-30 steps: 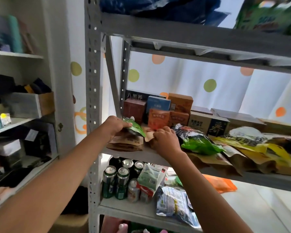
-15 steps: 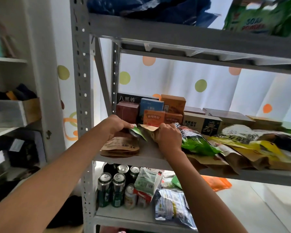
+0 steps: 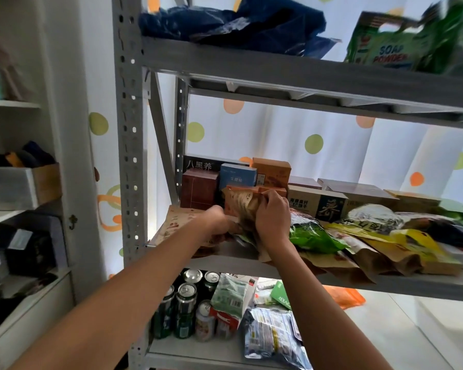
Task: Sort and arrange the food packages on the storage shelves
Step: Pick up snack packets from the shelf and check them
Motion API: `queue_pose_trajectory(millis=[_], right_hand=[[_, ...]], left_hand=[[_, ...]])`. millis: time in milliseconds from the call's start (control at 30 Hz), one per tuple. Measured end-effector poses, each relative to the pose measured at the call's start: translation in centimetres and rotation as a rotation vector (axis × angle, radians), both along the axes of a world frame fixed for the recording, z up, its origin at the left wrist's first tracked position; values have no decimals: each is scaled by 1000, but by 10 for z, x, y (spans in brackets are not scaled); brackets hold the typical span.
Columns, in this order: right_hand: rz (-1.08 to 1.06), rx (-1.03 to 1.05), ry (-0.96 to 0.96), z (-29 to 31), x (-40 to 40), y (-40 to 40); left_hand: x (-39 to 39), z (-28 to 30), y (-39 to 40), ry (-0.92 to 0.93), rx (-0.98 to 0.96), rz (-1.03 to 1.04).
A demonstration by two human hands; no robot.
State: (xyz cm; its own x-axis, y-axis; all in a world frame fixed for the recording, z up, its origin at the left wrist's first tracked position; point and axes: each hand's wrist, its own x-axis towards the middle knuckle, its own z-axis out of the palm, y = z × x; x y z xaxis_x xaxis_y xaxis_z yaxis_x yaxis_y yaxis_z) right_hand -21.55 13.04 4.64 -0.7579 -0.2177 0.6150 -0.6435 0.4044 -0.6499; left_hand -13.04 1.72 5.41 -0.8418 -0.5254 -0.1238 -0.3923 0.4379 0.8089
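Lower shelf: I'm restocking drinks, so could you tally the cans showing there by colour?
Green cans: 2
Pale printed can: 1
Back cans, colour unclear: 2
Total: 5 cans with tops showing; more may be hidden behind them.
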Motion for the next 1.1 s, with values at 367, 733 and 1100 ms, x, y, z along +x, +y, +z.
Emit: queue_pose_trajectory(millis=[367, 733, 1100], right_hand=[[67, -383, -55, 32, 13, 12], [60, -745, -230, 39, 52, 25], [367, -921, -523, -27, 125, 15]], left_hand=[[-3, -26, 9, 23, -653, -3], [37, 6, 37, 466, 57, -50], [112, -22, 53, 917, 587, 138]])
